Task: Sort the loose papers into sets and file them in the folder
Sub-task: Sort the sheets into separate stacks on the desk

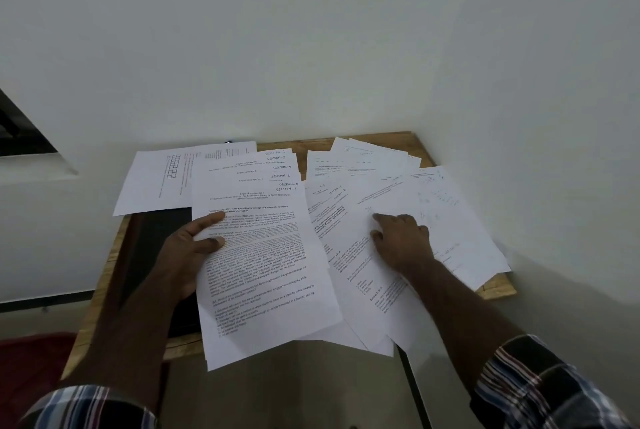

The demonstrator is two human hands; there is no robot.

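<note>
Sorting underway | left hand (188, 252) grips fanned section-labelled set (263, 255) at tabletop (498, 286) front edge | right hand (401, 241) flat, fingers spread on loose papers (450, 214) toward right edge | dark folder (152, 248) beneath at left, nothing filed.

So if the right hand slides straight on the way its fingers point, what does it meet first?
Probably only more of the fanned loose white papers: the right hand lies flat on them, fingers pointing up-left toward the handwritten "Section" sheets. Depth is unclear.
</note>
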